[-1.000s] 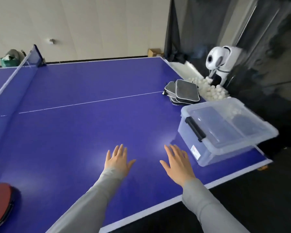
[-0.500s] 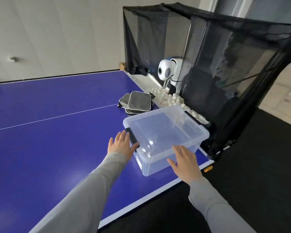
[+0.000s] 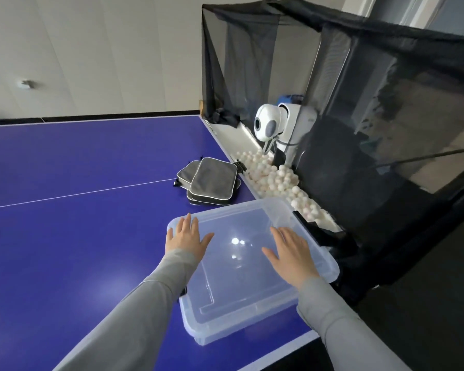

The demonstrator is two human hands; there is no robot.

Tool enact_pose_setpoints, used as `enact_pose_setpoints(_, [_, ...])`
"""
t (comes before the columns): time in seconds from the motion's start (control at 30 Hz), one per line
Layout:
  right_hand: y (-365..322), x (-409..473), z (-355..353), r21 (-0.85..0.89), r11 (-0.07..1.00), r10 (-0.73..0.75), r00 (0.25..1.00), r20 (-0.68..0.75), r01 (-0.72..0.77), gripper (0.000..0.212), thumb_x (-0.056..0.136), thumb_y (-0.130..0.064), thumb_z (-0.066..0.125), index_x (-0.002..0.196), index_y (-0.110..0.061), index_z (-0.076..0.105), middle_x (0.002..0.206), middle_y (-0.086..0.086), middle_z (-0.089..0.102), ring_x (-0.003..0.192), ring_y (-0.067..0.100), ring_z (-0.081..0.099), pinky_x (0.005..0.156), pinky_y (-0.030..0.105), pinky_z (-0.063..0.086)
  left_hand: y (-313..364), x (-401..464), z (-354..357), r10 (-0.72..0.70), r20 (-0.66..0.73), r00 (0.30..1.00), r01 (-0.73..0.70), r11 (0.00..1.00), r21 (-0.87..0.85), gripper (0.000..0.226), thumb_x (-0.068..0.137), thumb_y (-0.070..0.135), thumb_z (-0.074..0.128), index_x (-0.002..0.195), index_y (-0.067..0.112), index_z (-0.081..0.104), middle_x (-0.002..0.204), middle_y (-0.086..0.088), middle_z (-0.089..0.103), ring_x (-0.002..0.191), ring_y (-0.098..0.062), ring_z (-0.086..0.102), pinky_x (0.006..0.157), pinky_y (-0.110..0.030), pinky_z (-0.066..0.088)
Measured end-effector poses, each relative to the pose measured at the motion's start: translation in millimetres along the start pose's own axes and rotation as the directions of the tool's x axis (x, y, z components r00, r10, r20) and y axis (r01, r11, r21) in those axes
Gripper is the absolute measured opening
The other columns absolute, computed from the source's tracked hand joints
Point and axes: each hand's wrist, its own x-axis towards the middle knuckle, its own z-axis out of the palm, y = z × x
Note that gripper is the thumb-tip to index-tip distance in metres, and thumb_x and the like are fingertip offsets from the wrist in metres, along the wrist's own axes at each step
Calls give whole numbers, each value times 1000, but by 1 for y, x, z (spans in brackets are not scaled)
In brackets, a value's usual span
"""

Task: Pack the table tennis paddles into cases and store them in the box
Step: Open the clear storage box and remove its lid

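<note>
While the clear plastic box [image 3: 252,266] sits lidded at the near right corner of the table [image 3: 78,236], I read its lid as a smooth, glossy rectangle with rounded corners and a raised inner panel. My left hand [image 3: 184,236] lies flat on the lid's left rear corner, fingers straight and together, grasping nothing. My right hand [image 3: 292,253] lies flat on the lid's right side, fingers extended and slightly spread, also released. Grey fabric sleeves cover both forearms. Just beyond the box, a stack of grey fabric paddle cases [image 3: 210,183] with pale piping and rounded rectangular outlines rests on the matte blue surface. No paddle shows in this view. Beside the table edge, a trough holds many small white balls [image 3: 273,178] below a glossy white ball machine [image 3: 279,127] inside black mesh netting [image 3: 386,103]
</note>
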Motion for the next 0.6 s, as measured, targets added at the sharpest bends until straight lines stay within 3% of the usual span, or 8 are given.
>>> enact_pose_setpoints(0.4, [17,137,6,64,988,-142,990,10,141,60,99,-45,36,149,-16,21,152,-1,29,142,17,22,113,36,22,-25,66,21,-265,-54,963,257,959,-117,71,93,61,27,149,18,20,159,1,13,146,-16,8,117,-38,16])
enact_pose_setpoints(0.5, [20,176,11,100,982,-160,987,-2,160,60,98,-44,40,148,-14,26,147,2,37,137,21,31,108,37,26,-28,73,31,-319,-33,947,309,937,-164,67,93,61,32,145,19,30,153,0,28,142,-17,21,110,-37,27])
enact_pose_setpoints(0.6, [23,221,18,109,975,-194,981,-2,193,59,97,-44,42,145,-12,31,140,5,44,131,25,37,103,40,31,-28,78,37,-391,-13,920,379,899,-221,57,91,61,36,130,21,46,129,2,50,125,-18,42,93,-37,39])
